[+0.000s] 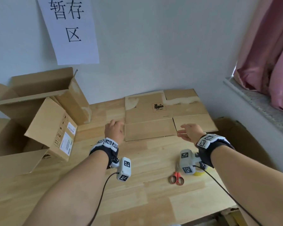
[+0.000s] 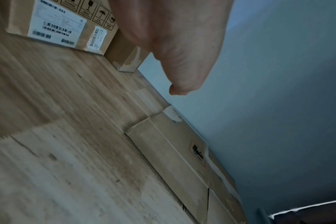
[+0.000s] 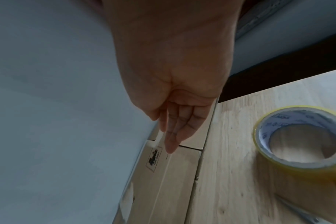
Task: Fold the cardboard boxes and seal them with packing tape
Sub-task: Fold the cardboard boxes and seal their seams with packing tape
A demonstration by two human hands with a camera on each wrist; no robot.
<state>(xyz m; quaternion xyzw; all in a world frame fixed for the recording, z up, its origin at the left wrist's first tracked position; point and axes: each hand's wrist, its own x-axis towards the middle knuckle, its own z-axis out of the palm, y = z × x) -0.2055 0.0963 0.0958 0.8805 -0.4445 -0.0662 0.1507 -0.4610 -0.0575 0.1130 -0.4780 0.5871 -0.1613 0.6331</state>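
Flattened cardboard box [image 1: 163, 116] lies at bench [image 1: 137, 201] 12 o'clock, against wall. Left hand [image 1: 114, 131], right hand [image 1: 190, 132] hover at its near edge, grips relaxed, empty. Head view alone shows scissors [image 1: 176, 177]; right wrist view shows tape roll [image 3: 301, 136] hollow. Open boxes [image 1: 39, 111] at 9 o'clock: contents unseen.

Both forearms are bare. Each wrist wears a black band [image 1: 104, 150] ringed with white blocks printed with black square markers. A white camera housing [image 1: 124, 168] bearing the same markers hangs under each wrist, with a black cable [image 1: 103, 190] trailing back.
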